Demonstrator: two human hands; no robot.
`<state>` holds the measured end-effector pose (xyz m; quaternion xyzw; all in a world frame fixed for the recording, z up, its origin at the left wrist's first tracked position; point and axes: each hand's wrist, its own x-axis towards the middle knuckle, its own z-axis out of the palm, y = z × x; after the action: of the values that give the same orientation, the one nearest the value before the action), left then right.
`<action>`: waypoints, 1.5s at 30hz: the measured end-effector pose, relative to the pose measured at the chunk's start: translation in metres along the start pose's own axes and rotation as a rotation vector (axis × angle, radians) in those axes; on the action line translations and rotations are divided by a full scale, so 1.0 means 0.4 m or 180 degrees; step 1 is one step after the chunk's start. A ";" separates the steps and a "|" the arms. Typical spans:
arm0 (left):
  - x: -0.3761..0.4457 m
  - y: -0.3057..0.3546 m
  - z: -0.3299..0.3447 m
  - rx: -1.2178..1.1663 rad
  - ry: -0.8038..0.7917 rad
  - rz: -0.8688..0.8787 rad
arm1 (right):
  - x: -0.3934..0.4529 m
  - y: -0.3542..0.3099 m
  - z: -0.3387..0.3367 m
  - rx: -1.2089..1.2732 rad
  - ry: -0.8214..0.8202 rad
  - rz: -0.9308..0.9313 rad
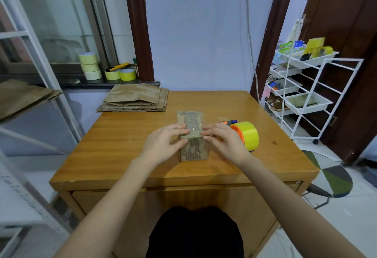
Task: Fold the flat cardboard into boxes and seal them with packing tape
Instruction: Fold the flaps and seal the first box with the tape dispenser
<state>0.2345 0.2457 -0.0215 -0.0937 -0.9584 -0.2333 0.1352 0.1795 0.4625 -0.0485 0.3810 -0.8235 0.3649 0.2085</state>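
Observation:
A small folded cardboard box stands in the middle of the wooden table, with a shiny strip of clear tape along its top seam. My left hand lies against the box's left side, its fingertips pressing on the top near the tape. My right hand lies against the right side, fingertips on the top edge. Just right of my right hand lies a tape dispenser with a yellow roll and orange core. A stack of flat cardboard rests at the table's far left corner.
Several tape rolls and a yellow utility knife sit on the windowsill behind. A white wire cart with trays stands to the right. More flat cardboard lies on a metal shelf at left. A stool is at right.

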 end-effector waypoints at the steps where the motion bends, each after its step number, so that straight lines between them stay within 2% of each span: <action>1: 0.000 -0.002 0.002 -0.0043 0.0009 -0.0004 | -0.001 0.003 -0.002 0.0010 -0.0022 -0.0004; 6: -0.003 -0.015 0.009 -0.0061 -0.0005 0.0089 | -0.003 0.018 -0.004 -0.0376 -0.0280 -0.0321; 14: -0.003 -0.009 0.012 -0.0065 0.0082 0.0047 | -0.010 0.023 0.008 -0.0361 -0.0099 -0.0355; 20: -0.008 -0.006 0.016 -0.0141 0.0120 0.0014 | -0.013 0.036 -0.011 -0.0598 -0.0564 -0.0462; 28: -0.006 -0.002 0.018 -0.0191 0.0126 -0.0020 | -0.004 0.038 -0.006 -0.0373 -0.0425 -0.0313; 33: -0.006 -0.007 0.020 -0.0328 0.0061 0.0044 | 0.009 0.015 -0.002 -0.0252 -0.0071 -0.0285; 42: -0.004 -0.035 0.030 -0.0715 -0.0180 0.0118 | -0.029 0.006 0.021 -0.0036 -0.0019 -0.0076; 45: -0.004 -0.032 0.029 -0.0880 -0.0192 -0.0050 | -0.028 -0.011 0.013 0.0028 -0.0003 0.0047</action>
<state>0.2304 0.2399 -0.0375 -0.1109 -0.9215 -0.3611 0.0904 0.1897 0.4619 -0.0568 0.3761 -0.8248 0.3698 0.2037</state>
